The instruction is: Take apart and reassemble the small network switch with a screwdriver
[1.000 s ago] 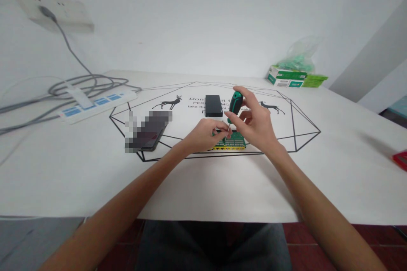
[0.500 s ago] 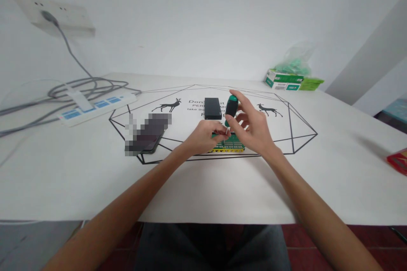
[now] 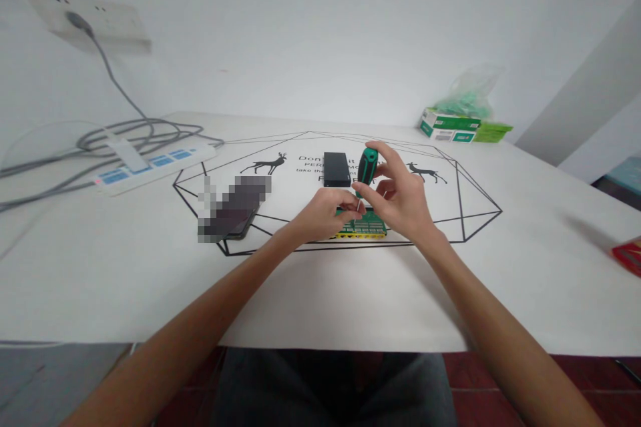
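A screwdriver [image 3: 367, 168] with a green and black handle stands nearly upright, leaning slightly right at the top. My right hand [image 3: 403, 197] grips its handle between thumb and fingers. The fingertips of my left hand [image 3: 328, 212] are pinched together at the thin metal shaft, low down. Below both hands lies a green circuit board [image 3: 373, 221] with a yellow front edge, partly covered by my left hand. The screwdriver's tip is down at the board; its exact contact is too small to see. Just behind the board rests a black rectangular box [image 3: 337, 169].
A dark phone [image 3: 240, 217], partly pixelated, lies left of my hands. Farther left are a white power strip [image 3: 155, 167] and coiled grey cable [image 3: 135, 133]. Green-and-white boxes [image 3: 449, 125] with a plastic bag stand at the back right. A red object [image 3: 628, 255] sits at the right edge.
The screwdriver handle has turned, showing its green stripes now, and my right fingers have shifted around it. My left hand stays at the shaft. The whole view has shifted slightly.
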